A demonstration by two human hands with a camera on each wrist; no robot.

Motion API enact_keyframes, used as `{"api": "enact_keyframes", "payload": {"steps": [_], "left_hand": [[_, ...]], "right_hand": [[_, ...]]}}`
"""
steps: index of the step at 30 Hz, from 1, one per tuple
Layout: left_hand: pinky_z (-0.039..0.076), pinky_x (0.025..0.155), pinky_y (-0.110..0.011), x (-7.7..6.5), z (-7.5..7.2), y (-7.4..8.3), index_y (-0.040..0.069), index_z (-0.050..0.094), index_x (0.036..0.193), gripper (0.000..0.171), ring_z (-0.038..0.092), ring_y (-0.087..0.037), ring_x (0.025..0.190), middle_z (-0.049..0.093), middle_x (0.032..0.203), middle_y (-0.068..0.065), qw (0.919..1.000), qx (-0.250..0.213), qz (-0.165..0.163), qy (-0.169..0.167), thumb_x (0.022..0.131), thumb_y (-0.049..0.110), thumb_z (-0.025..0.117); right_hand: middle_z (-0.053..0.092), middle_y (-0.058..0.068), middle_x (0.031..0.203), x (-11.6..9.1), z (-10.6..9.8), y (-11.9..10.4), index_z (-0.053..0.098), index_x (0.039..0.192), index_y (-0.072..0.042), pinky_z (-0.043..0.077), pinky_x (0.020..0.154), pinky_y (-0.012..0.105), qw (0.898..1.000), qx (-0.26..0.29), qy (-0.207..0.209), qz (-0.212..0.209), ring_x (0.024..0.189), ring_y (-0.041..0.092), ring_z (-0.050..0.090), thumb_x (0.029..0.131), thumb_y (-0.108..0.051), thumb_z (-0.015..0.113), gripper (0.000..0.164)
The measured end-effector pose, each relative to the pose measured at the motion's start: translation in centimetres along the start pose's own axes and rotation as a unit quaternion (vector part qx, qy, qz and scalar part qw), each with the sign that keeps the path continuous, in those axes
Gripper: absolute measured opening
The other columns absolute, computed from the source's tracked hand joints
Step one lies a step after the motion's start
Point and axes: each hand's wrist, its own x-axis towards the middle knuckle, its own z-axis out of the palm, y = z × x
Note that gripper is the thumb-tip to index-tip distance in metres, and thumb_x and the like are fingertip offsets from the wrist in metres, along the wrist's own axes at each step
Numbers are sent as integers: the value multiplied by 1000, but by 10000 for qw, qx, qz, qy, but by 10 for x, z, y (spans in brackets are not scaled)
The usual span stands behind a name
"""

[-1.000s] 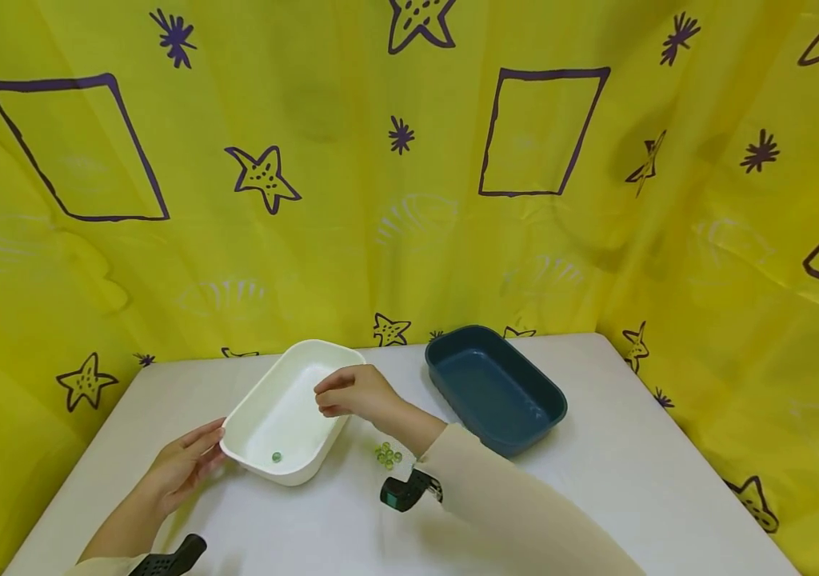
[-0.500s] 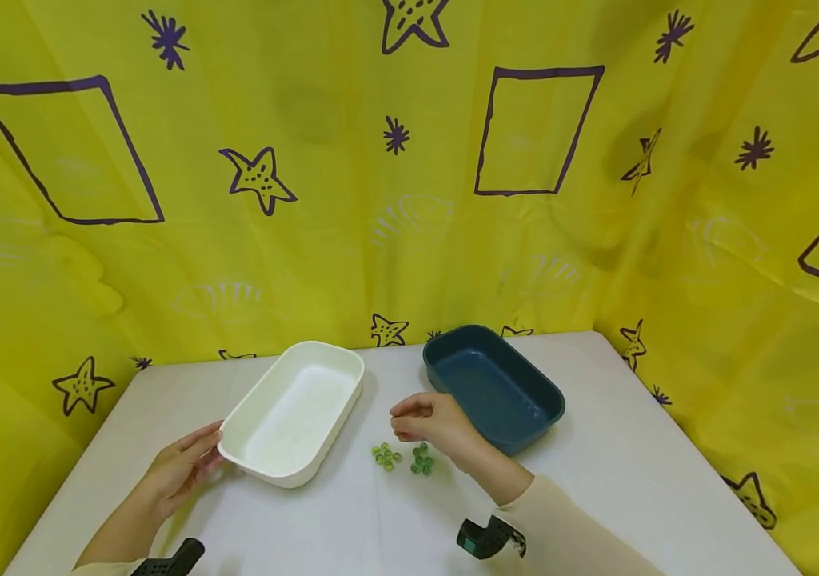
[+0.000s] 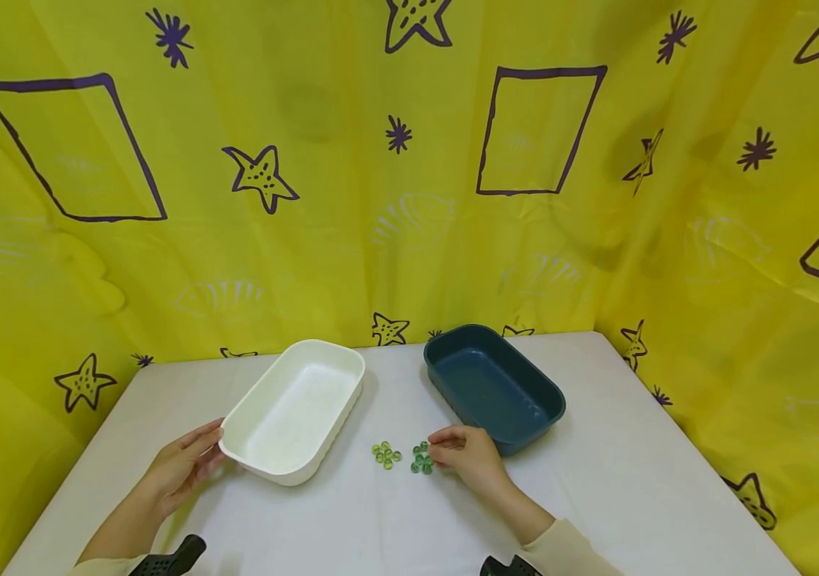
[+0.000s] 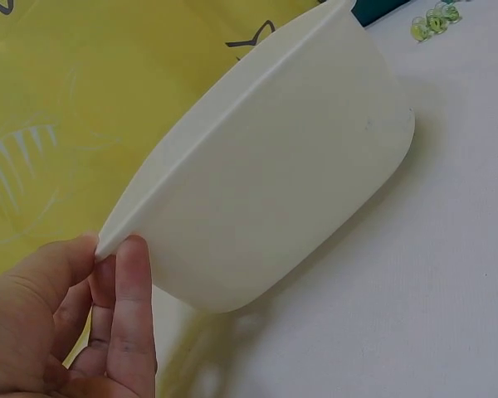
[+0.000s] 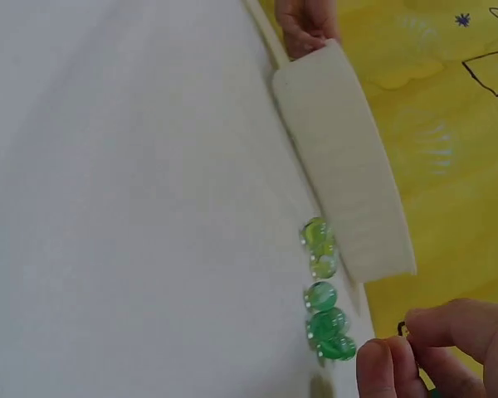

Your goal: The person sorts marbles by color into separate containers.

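My left hand (image 3: 181, 466) pinches the near left corner of a white plastic tub (image 3: 294, 412). In the left wrist view its thumb (image 4: 62, 261) is at the rim while the fingers press under it from outside. My right hand (image 3: 473, 460) is low over the table, fingertips right at a small cluster of green glass marbles (image 3: 420, 460). Between its bent fingers and thumb a gap shows in the right wrist view, with no marble seen in it. Left of the green ones lies a group of yellow-green marbles (image 3: 386, 455), beside the tub.
A dark teal tub (image 3: 493, 392) stands behind my right hand, with only its bare floor showing. White cloth covers the table (image 3: 352, 528). Yellow patterned curtains (image 3: 337, 248) rise along its back and sides.
My right hand has drawn back from over the white tub and come down to the green marbles. A green marble seen in the tub earlier is now out of view. The left hand stays put.
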Motion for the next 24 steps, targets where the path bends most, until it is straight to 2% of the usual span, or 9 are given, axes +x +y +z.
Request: {"api": "enact_keyframes", "payload": {"steps": [7,13,18,24], "left_hand": [[55,72,-12,1,1,1,39,71,84,28,65,0,81,67,89,15,10000,-39,-14,-10,99,19,60],[56,76,-13,1,0,0,38,70,84,27,65,0,83,66,90,14,10000,-36,7,-47,100,19,59],[56,81,-16,1,-1,-1,37,69,85,27,65,-1,85,66,92,13,9999,-103,25,-95,100,17,58],[56,80,-15,2,-2,-1,38,70,86,30,65,-1,84,66,91,13,9998,-139,50,-131,101,17,57]], "right_hand": [[71,11,80,-1,2,15,71,94,7,57,60,21,9988,-290,402,-61,65,11,65,79,1,75,16],[72,14,81,-1,5,15,72,92,8,59,61,24,9988,-346,301,-151,68,14,67,78,2,75,16],[73,14,81,1,7,16,73,90,6,57,59,22,9978,-584,210,-228,67,13,68,78,1,76,14],[73,11,79,3,8,18,74,88,3,54,56,20,9960,-826,215,-263,63,11,65,77,0,77,12]]}}
